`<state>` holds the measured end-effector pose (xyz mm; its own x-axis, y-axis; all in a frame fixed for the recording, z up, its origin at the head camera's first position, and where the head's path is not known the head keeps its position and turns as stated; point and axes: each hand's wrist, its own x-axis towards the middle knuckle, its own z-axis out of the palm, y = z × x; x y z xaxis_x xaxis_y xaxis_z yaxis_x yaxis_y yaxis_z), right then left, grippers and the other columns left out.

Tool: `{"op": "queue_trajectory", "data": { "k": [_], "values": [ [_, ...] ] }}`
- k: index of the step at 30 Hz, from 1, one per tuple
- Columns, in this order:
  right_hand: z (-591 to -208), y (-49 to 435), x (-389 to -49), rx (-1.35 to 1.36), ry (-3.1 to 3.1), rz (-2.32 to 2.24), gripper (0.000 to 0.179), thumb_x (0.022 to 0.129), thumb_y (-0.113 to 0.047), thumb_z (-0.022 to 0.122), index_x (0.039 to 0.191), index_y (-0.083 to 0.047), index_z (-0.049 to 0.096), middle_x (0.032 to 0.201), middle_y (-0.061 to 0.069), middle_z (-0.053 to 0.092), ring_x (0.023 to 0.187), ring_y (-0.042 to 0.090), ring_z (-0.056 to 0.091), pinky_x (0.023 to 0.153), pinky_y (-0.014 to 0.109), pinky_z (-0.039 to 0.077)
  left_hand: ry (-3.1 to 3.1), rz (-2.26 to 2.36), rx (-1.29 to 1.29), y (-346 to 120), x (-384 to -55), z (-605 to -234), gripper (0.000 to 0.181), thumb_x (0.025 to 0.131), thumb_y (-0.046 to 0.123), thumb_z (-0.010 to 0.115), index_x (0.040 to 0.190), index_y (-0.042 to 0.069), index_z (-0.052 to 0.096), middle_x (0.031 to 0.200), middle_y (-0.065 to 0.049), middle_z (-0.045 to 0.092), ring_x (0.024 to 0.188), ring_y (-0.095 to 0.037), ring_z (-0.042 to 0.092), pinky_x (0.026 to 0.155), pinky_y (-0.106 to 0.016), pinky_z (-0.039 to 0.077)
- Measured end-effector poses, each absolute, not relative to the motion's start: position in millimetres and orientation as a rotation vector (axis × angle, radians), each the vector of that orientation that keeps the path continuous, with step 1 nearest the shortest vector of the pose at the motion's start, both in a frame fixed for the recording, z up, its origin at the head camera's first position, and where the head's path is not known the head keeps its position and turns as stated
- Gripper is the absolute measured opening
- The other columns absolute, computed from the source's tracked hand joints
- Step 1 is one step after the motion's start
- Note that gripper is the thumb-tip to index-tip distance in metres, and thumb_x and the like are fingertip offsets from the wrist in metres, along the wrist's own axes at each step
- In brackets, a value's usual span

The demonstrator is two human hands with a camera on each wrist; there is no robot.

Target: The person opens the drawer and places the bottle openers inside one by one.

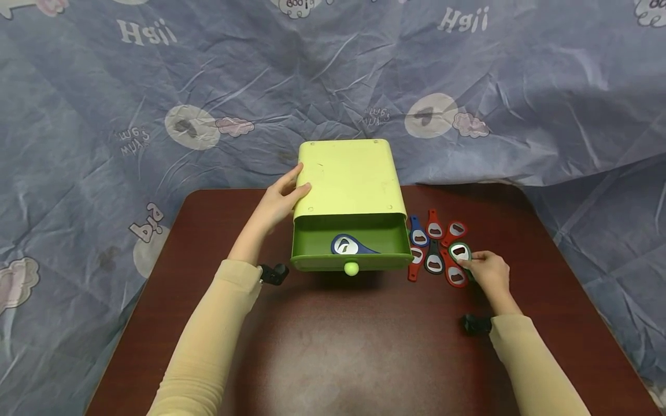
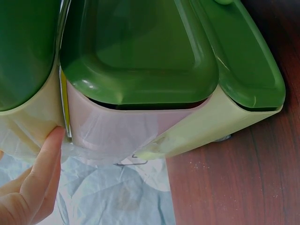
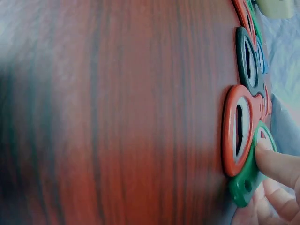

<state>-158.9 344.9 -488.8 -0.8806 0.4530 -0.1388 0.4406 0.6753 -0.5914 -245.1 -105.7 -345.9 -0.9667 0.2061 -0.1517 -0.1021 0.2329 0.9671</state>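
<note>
1. The right hand [image 3: 277, 180] pinches a green plastic bottle opener with a ring-shaped head [image 3: 251, 171], the thumb over its light inset plate.
2. The green opener's handle, pierced by a hole, angles down beside a red plastic bottle opener with a slotted grey plate [image 3: 229, 133]; whether they touch is unclear.
3. Next along lies a blackish-green oval bottle opener [image 3: 241, 58].
4. Past it, toward the visible edge of the reddish-brown wood-grain table [image 3: 140, 112], a blue bottle opener [image 3: 263, 58] shows partly.
5. Another red opener [image 3: 242, 15] lies farther along.
6. Beyond that edge hangs wrinkled blue-grey cloth [image 3: 287, 61].
</note>
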Motion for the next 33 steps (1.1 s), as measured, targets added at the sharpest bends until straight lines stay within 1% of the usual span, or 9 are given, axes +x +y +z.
{"op": "queue_trajectory", "data": {
  "k": [4,7,8,12,15,18,23,27,33],
  "values": [
    [-484.4,347.8,-158.0,-0.727,-2.838,1.005,0.041,0.088,-0.031,0.075,0.111,0.003,0.069,0.087,0.015,0.074,0.088,0.028,0.056,0.062,0.03,0.041,2.254,1.805,0.102,-105.9,-246.2,-346.4,0.063,0.098,0.039,0.061,0.153,0.043,0.031,0.156,-0.009,0.038,0.12,-0.029,0.06,0.092,-0.045,0.055],
    [-476.1,349.9,-158.4,-0.714,-2.836,1.019,0.043,0.089,-0.035,0.074,0.113,0.0,0.07,0.075,-0.001,0.073,0.086,0.022,0.055,0.061,0.028,0.041,2.254,1.802,0.104,-105.3,-245.7,-345.9,0.064,0.098,0.038,0.061,0.153,0.042,0.03,0.156,-0.009,0.038,0.119,-0.03,0.06,0.092,-0.044,0.056],
    [-471.8,349.6,-158.7,-0.71,-2.836,1.031,0.044,0.088,-0.037,0.074,0.114,-0.001,0.07,0.072,-0.007,0.071,0.086,0.021,0.055,0.062,0.028,0.041,2.255,1.8,0.104,-105.3,-245.4,-345.8,0.064,0.098,0.038,0.061,0.153,0.042,0.03,0.156,-0.009,0.038,0.119,-0.03,0.06,0.091,-0.044,0.056],
    [-448.1,342.9,-159.9,-0.669,-2.821,1.085,0.049,0.088,-0.044,0.073,0.117,-0.005,0.07,0.067,-0.025,0.062,0.08,0.007,0.054,0.063,0.024,0.044,2.254,1.799,0.1,-105.4,-245.7,-345.8,0.063,0.098,0.038,0.061,0.153,0.043,0.03,0.156,-0.008,0.038,0.118,-0.029,0.061,0.089,-0.043,0.057],
    [-426.7,332.4,-160.3,-0.601,-2.785,1.137,0.05,0.087,-0.046,0.073,0.118,-0.006,0.07,0.064,-0.034,0.055,0.071,-0.004,0.051,0.062,0.02,0.045,2.254,1.8,0.101,-105.9,-245.4,-345.8,0.063,0.098,0.039,0.061,0.153,0.043,0.03,0.156,-0.008,0.038,0.118,-0.029,0.061,0.089,-0.042,0.057],
    [-404.9,319.0,-161.4,-0.527,-2.748,1.203,0.052,0.087,-0.047,0.073,0.118,-0.006,0.069,0.063,-0.038,0.051,0.066,-0.009,0.052,0.06,0.018,0.045,2.256,1.797,0.107,-106.4,-244.2,-345.2,0.064,0.097,0.039,0.061,0.153,0.043,0.03,0.156,-0.008,0.038,0.119,-0.03,0.06,0.089,-0.042,0.057],
    [-370.1,292.4,-164.7,-0.396,-2.651,1.354,0.048,0.086,-0.043,0.076,0.115,-0.005,0.068,0.066,-0.036,0.057,0.064,-0.008,0.057,0.058,0.014,0.048,2.263,1.796,0.114,-107.7,-244.0,-344.6,0.064,0.098,0.04,0.061,0.153,0.043,0.03,0.155,-0.009,0.039,0.119,-0.03,0.06,0.09,-0.043,0.056],
    [-342.7,270.6,-163.8,-0.325,-2.593,1.406,0.044,0.085,-0.04,0.078,0.112,-0.006,0.069,0.071,-0.033,0.06,0.067,-0.006,0.058,0.06,0.015,0.048,2.263,1.801,0.11,-107.6,-244.1,-344.4,0.063,0.098,0.039,0.061,0.153,0.044,0.03,0.155,-0.009,0.04,0.119,-0.03,0.06,0.09,-0.044,0.056],
    [-312.7,240.8,-158.1,-0.221,-2.593,1.462,0.045,0.083,-0.04,0.079,0.111,-0.006,0.069,0.075,-0.029,0.063,0.073,-0.006,0.062,0.062,0.017,0.049,2.245,1.815,0.092,-105.4,-245.3,-345.3,0.063,0.098,0.038,0.061,0.152,0.043,0.031,0.154,-0.008,0.041,0.118,-0.029,0.061,0.088,-0.042,0.057]
  ]
}}
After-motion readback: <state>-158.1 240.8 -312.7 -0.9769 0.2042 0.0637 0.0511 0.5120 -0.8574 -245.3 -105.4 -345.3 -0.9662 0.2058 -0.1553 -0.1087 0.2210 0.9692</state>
